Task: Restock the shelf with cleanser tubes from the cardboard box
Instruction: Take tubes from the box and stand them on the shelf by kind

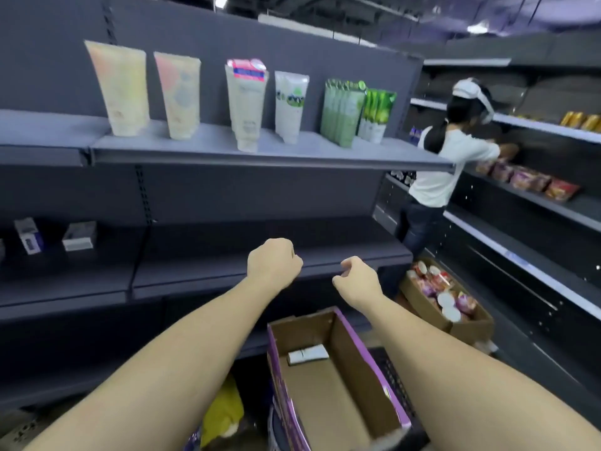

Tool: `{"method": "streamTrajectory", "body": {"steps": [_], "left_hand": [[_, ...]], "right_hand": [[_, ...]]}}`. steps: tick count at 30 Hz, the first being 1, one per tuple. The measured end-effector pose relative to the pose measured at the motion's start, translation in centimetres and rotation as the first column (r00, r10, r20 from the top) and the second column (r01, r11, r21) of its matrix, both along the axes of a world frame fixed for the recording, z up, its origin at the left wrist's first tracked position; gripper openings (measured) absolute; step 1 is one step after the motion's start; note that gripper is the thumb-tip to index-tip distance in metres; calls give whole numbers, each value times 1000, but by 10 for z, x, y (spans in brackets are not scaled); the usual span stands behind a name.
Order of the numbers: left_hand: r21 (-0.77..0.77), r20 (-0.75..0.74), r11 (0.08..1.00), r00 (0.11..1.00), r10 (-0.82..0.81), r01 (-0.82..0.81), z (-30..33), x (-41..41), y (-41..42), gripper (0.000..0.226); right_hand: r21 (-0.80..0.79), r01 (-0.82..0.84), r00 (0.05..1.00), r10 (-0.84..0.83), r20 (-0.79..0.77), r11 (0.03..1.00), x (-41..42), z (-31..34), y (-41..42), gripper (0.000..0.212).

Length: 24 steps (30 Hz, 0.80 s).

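Observation:
Several cleanser tubes [247, 102] stand cap-down in a row on the grey upper shelf [227, 154], from peach tubes at the left to green ones at the right. Below me is the cardboard box [351, 356] with purple outer sides, and one white tube [308, 354] lies on its bottom. My left hand [271, 263] hovers above the box in front of the lower shelf, curled into a fist with nothing in it. My right hand [356, 279] is beside it, fingers loosely bent and apart, also holding nothing.
Another person [445, 170] in a white shirt works at the shelves on the right. A second cardboard box [455, 320] of snack packets sits on the floor there. Small boxes [79, 236] stand on the lower left shelf. A yellow bag [224, 411] lies by my box.

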<state>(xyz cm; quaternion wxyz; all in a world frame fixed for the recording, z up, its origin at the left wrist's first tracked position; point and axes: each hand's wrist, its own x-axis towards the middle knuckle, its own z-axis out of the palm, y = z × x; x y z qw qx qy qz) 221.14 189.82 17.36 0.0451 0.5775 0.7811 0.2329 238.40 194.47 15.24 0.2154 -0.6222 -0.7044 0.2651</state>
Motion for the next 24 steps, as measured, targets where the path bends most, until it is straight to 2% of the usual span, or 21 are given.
{"method": "streamTrajectory", "body": {"steps": [11,16,19,24], "left_hand": [[-270,95,959,994,-55,79,-134,72,36,17],[-442,163,883,982,-97,160,-219,88,67,15],[-522,188,834,978,-91,178,-264,97,79,25],[-696,228,687,972,-65,209,-328,111,84,31]], "right_hand": [[-254,76,997,-71,29,964,67,-129,22,39],[-405,157,987,-129,97,901,91,-202,36,39],[-473,196,980,-153,127,859,101,-241,46,41],[-579,234,972,-165,170,781,108,-296,59,46]]}}
